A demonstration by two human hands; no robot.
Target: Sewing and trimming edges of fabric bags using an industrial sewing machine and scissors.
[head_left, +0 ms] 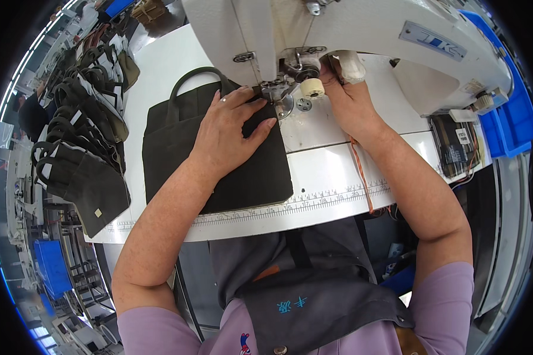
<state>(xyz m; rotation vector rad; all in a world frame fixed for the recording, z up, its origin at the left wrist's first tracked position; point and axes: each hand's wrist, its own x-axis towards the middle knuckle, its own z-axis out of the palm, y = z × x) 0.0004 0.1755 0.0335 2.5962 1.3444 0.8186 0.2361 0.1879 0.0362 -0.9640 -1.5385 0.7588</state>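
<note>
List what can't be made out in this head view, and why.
Right hand: most fingertips hidden behind the sewing machine; its grip can't be told.
Dark bag: far right corner hidden by the machine's needle end.
Sewing machine: top cut off by the upper edge.
Far-left background: too small and blurred.

The top of the machine (361,21) is cut off by the edge. The fingertips of the right hand (350,108) hide behind it, so you can't tell what they touch. The left hand and arm (222,136) cover some of the bag (160,154). The needle is too small to see. Bags in the pile (89,183) hide parts of each other. The shirt (157,331) is cut off below.
</note>
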